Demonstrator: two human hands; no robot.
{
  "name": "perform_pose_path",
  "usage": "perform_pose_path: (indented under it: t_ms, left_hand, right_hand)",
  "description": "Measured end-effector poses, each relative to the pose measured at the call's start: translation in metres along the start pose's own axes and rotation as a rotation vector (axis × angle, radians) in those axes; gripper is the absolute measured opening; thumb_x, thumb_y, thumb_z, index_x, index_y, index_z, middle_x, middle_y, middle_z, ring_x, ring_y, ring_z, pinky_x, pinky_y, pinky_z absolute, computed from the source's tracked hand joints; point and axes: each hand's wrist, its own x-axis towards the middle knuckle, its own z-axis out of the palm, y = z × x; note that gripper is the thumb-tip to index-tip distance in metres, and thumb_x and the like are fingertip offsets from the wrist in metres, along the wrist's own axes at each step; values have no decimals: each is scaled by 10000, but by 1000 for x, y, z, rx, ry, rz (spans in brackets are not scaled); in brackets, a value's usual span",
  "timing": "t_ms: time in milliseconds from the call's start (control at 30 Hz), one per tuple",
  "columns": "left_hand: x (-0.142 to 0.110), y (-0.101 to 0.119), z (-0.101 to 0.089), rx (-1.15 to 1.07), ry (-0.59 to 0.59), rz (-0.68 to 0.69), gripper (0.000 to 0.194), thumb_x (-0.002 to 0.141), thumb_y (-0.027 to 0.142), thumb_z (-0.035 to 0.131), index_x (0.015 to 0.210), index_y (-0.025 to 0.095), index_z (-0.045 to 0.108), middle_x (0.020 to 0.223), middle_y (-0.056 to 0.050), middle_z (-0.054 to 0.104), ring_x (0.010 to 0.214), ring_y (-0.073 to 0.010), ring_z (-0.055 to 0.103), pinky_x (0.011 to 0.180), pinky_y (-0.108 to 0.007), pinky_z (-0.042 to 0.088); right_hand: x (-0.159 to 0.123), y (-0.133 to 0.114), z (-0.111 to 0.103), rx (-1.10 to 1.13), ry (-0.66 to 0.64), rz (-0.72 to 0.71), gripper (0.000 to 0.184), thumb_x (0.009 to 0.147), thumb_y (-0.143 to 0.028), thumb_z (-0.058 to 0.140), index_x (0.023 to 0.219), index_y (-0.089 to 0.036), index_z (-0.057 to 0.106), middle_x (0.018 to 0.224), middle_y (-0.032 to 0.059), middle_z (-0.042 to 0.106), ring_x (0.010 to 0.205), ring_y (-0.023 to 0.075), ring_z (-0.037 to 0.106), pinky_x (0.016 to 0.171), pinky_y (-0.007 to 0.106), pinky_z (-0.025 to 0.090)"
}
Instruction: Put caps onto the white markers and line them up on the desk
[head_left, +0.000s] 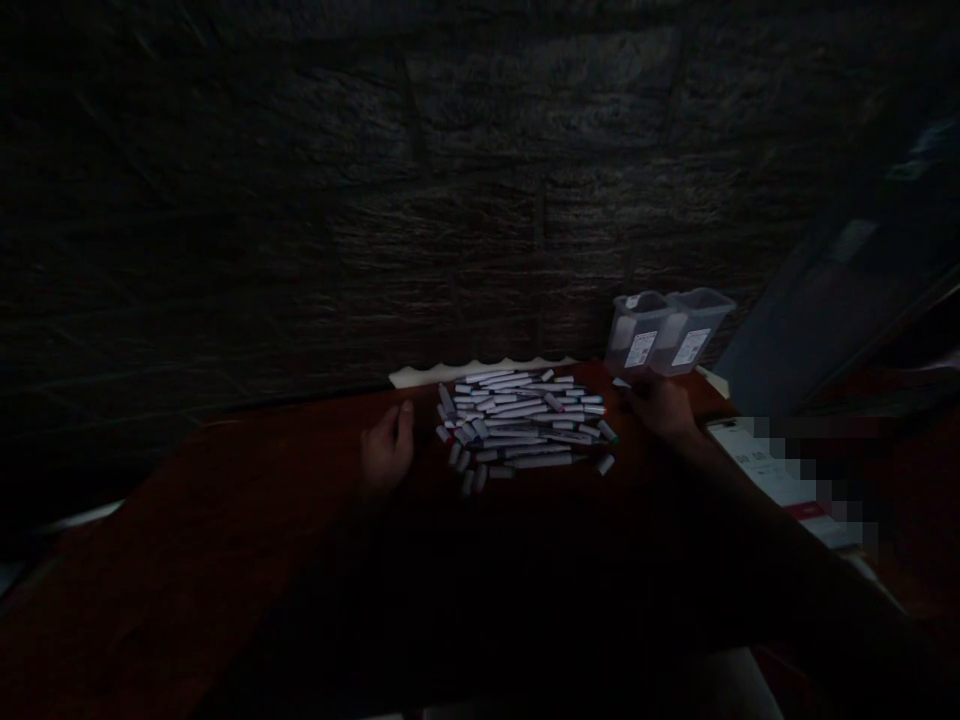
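Caps (481, 477) lie loose before the marker pile (517, 410). Left hand (388, 450) curls beside it, grip unclear. Right hand (664, 408) is at a small white piece (621, 383), pinch unconfirmed; judged step: single-piece handling, next move needing a sure fingertip hold. Translucent bins (641, 348) stand behind.

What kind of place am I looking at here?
Likely a dim craft or desk corner, though it's too dark to be sure: a reddish-brown table stands by a block-patterned wall, with a heap of markers on it.
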Motion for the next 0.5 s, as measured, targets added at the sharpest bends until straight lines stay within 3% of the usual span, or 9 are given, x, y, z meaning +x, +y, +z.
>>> perform_pose_path:
  t_ms: [133, 333, 500]
  left_hand:
    - [5, 0, 4, -12, -28, -28, 363, 945, 422, 359, 669, 224, 486, 581, -4, 540, 550, -156, 542, 576, -278, 370]
    - [9, -2, 7, 4, -44, -54, 357, 936, 432, 356, 690, 228, 515, 599, -9, 578, 577, -170, 582, 605, -282, 393]
    - [8, -2, 5, 40, -40, -9, 366, 936, 442, 336, 741, 222, 554, 664, -30, 633, 629, -187, 619, 632, -287, 417]
  right_hand:
    - [-4, -9, -6, 44, -3, 24, 247, 802, -308, 634, 1001, -196, 727, 892, 73, 766, 822, 226, 719, 727, 291, 523]
    - [-13, -33, -4, 196, -93, -108, 250, 862, -360, 562, 960, -219, 744, 962, 53, 768, 840, 205, 722, 756, 287, 533]
    - [-13, -32, -3, 193, -122, -120, 284, 879, -376, 520, 958, -221, 745, 973, 59, 768, 855, 216, 723, 767, 301, 530]
